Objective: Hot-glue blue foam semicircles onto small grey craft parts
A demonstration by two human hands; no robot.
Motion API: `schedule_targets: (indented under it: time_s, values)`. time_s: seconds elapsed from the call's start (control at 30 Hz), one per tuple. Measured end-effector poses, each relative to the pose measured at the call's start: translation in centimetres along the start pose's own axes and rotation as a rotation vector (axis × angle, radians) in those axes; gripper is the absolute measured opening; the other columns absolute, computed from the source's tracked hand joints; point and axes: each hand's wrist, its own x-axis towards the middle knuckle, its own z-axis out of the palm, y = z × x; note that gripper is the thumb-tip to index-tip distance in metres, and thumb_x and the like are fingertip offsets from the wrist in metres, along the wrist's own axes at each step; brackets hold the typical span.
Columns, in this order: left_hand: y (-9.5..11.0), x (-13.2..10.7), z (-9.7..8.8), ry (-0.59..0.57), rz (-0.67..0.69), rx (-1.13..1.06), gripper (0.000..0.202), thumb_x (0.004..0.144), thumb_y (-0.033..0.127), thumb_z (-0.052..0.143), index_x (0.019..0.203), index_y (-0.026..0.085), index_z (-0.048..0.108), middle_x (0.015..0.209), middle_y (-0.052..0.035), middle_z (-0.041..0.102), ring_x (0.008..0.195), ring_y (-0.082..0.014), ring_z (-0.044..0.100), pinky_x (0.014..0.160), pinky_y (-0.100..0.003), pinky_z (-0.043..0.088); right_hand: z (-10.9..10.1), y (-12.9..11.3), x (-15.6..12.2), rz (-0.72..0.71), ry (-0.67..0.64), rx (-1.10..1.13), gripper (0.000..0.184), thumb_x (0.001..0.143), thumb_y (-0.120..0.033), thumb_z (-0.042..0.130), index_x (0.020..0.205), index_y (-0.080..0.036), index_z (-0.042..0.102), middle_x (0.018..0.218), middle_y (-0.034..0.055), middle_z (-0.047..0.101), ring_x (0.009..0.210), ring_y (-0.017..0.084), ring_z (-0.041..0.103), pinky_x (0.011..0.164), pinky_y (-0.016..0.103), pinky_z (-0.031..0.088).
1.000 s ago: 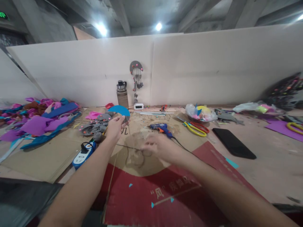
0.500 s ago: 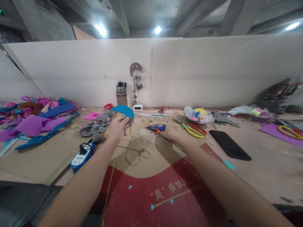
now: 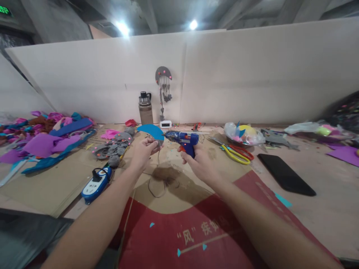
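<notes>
Between the fingertips of my left hand [image 3: 145, 151] is a blue felt crescent [image 3: 151, 130], with a bit of grey at its lower end. A thin grey cord [image 3: 158, 188] trails from there and lies in loops on the cardboard [image 3: 179, 205]. My right hand [image 3: 198, 160] is closed around the handle of a blue glue gun [image 3: 183, 140]. The gun is raised off the cardboard, its nozzle pointing left and very near the right end of the crescent. Whether the nozzle touches the felt I cannot tell.
Left lie coloured felt scraps [image 3: 46, 144], grey felt pieces [image 3: 116, 145] and a power strip [image 3: 97, 185]. Behind stand a bottle [image 3: 145, 110], a small clock [image 3: 165, 124] and a hanging felt ornament [image 3: 163, 76]. Right are scissors [image 3: 235, 154], a plastic-wrapped bundle [image 3: 242, 134] and a black phone [image 3: 284, 173].
My right hand has lifted the glue gun off the cardboard and brought its nozzle up to the blue crescent. My left hand keeps hold of the crescent. The view has shifted slightly.
</notes>
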Motion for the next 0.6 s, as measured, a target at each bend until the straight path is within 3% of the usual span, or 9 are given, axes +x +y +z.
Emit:
schedule_targets:
  time_s: [0.2, 0.6]
  values:
    - [-0.01, -0.48, 0.59, 0.014, -0.023, 0.022, 0.023, 0.061, 0.023, 0.075, 0.071, 0.013, 0.058, 0.07, -0.0021, 0.066, 0.068, -0.0141, 0.067, 0.076, -0.031, 0.054, 0.16, -0.22, -0.32, -0.151, -0.028, -0.182, 0.023, 0.086, -0.028, 0.049, 0.106, -0.022, 0.057, 0.09, 0.0083, 0.063, 0.081, 0.023, 0.056, 0.076, 0.037, 0.042]
    - [-0.19, -0.54, 0.75, 0.042, 0.006, 0.103, 0.019, 0.063, 0.022, 0.073, 0.072, 0.013, 0.059, 0.067, -0.0014, 0.068, 0.064, -0.0156, 0.067, 0.077, -0.035, 0.056, 0.71, -0.15, -0.68, -0.176, -0.052, -0.312, 0.032, 0.088, -0.024, 0.044, 0.117, -0.015, 0.051, 0.096, 0.012, 0.064, 0.086, 0.024, 0.059, 0.074, 0.034, 0.045]
